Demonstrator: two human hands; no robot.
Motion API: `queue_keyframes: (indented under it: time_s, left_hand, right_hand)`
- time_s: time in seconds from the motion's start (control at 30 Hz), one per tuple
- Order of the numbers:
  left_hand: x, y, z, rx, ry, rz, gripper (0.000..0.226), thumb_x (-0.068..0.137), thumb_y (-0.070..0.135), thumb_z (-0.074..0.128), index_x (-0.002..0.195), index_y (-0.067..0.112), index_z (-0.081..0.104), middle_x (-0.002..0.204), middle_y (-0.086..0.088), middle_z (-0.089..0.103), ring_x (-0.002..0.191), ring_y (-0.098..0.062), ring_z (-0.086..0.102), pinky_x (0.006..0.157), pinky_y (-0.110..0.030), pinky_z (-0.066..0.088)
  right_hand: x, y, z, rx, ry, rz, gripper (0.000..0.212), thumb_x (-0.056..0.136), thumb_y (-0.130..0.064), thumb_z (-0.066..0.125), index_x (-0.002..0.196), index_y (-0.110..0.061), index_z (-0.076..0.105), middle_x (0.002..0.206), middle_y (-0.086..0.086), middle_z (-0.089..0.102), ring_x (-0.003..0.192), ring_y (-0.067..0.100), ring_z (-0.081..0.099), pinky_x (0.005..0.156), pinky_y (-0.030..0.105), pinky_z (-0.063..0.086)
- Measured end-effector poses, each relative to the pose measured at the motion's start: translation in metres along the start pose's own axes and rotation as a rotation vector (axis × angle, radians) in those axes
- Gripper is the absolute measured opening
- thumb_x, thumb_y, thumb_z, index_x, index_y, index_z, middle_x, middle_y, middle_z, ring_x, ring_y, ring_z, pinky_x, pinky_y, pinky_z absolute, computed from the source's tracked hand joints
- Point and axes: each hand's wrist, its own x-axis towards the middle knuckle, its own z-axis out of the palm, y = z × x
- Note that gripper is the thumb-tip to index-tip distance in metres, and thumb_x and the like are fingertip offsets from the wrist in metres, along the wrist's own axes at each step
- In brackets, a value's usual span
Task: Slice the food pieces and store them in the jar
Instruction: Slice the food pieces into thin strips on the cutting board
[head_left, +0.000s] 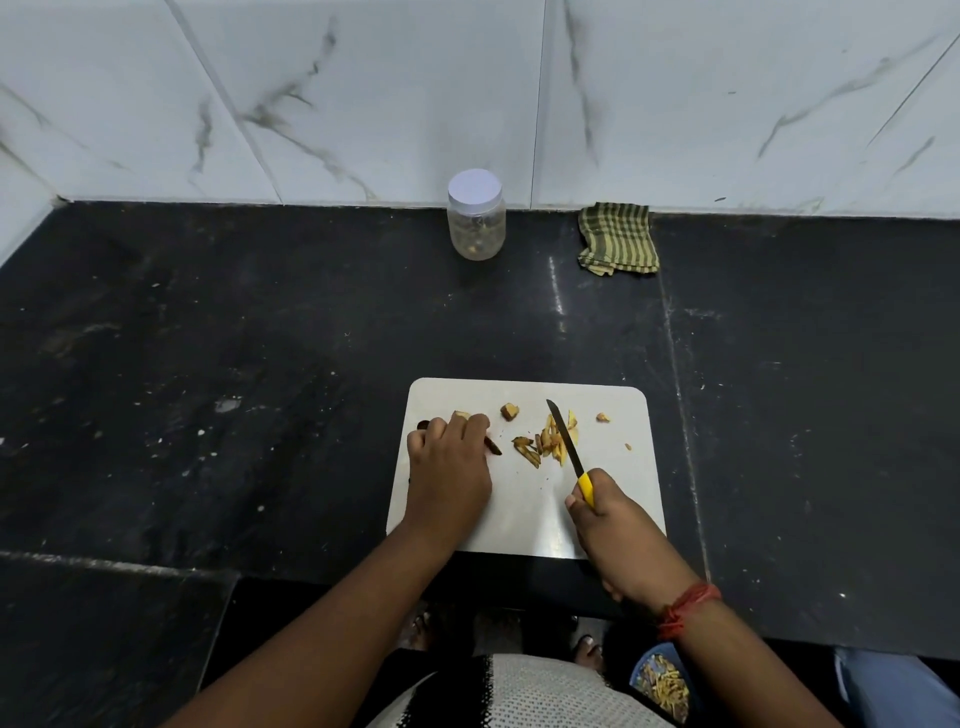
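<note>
Your left hand (449, 470) curls over a food piece (462, 415) on the cutting board (524, 519), while your right hand (610, 525) grips a knife (569, 449) (yellow handle) beside sliced strips (545, 447), the lidded jar (476, 214) well apart.

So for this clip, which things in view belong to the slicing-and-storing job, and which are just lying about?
Part of the job:
- knife, gripped by the right hand
- left hand, holding a piece down
- slices and chunk on the board
- jar, lid on, by the wall

Lying about:
- cloth beside the jar
- bowl below the counter edge
</note>
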Motion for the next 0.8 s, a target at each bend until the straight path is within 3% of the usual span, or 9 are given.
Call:
queue_keyframes:
  time_s: [0.13,0.37,0.53,0.67,0.8]
  left_hand:
    - [-0.009,-0.005,0.000,-0.017,0.064,0.009,0.021,0.093,0.019,0.056,0.113,0.023,0.060,0.109,0.004,0.061,0.094,-0.020,0.050,0.082,-0.039,0.035]
    - [-0.002,-0.002,-0.003,-0.036,0.009,0.071,0.022,0.095,0.040,0.054,0.110,0.031,0.066,0.111,0.007,0.055,0.102,-0.018,0.047,0.087,-0.039,0.034]
    - [0.002,-0.001,-0.004,-0.100,0.011,0.103,0.019,0.093,0.031,0.060,0.111,0.029,0.066,0.110,0.009,0.059,0.103,-0.017,0.049,0.090,-0.039,0.033]
    - [0.001,-0.009,-0.002,-0.122,0.028,0.174,0.019,0.090,0.015,0.067,0.097,0.033,0.071,0.104,0.013,0.062,0.100,-0.015,0.050,0.089,-0.037,0.031]
    - [0.008,-0.016,-0.005,-0.134,0.057,0.208,0.021,0.087,0.013,0.069,0.089,0.034,0.071,0.101,0.014,0.061,0.096,-0.015,0.048,0.088,-0.035,0.029]
  right_hand:
    - [0.000,-0.002,0.003,0.008,-0.007,-0.008,0.018,0.101,-0.032,0.038,0.088,-0.019,0.037,0.066,0.008,0.048,0.039,0.018,0.040,0.035,0.023,0.035]
    - [0.001,-0.005,0.012,-0.008,-0.041,-0.032,0.015,0.101,-0.031,0.040,0.092,-0.019,0.038,0.066,0.007,0.047,0.040,0.018,0.040,0.035,0.023,0.034]
    - [0.001,-0.005,0.012,-0.020,-0.042,-0.031,0.017,0.101,-0.031,0.039,0.093,-0.016,0.038,0.066,0.008,0.047,0.040,0.017,0.038,0.035,0.023,0.033]
    - [0.000,-0.004,0.012,-0.032,-0.043,-0.032,0.017,0.101,-0.031,0.039,0.092,-0.016,0.038,0.066,0.008,0.046,0.040,0.016,0.038,0.034,0.021,0.032]
    - [-0.001,-0.002,0.014,-0.069,-0.052,-0.046,0.017,0.101,-0.031,0.039,0.092,-0.016,0.038,0.068,0.007,0.048,0.043,0.015,0.040,0.034,0.021,0.031]
